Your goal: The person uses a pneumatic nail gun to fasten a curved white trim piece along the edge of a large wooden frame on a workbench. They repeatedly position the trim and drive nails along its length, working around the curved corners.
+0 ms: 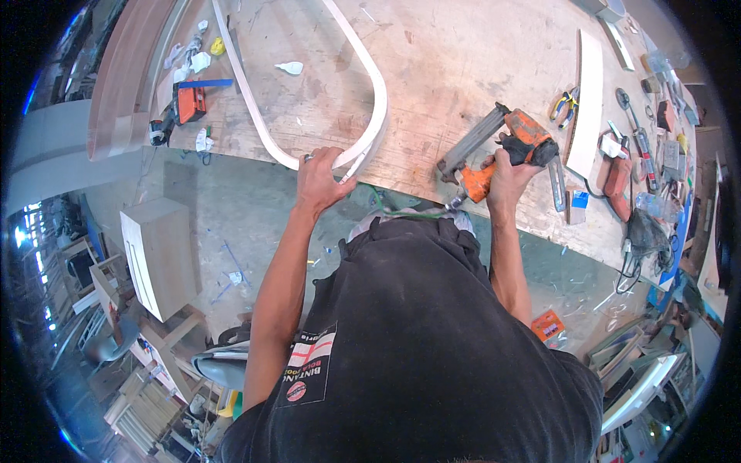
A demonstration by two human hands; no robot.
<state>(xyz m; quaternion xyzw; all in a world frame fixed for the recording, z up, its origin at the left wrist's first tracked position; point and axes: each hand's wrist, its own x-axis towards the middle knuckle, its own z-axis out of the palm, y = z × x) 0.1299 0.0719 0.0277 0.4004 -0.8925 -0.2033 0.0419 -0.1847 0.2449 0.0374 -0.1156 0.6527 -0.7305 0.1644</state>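
Note:
My left hand is closed on the near end of a pale curved wooden frame, its fingers over the rim at the table's front edge. The frame's two long sides run away to the far edge of the picture. To the right, my right hand grips an orange and black nail gun, which rests on or just over the tabletop. Its long grey magazine points to the left. From the gun's handle end, a green air hose runs left in front of my body.
The wooden workbench fills the area ahead. At its right lie a white board, yellow-handled pliers, and several tools. An orange tape-like tool sits at left. On the floor at left stands a pale wooden box.

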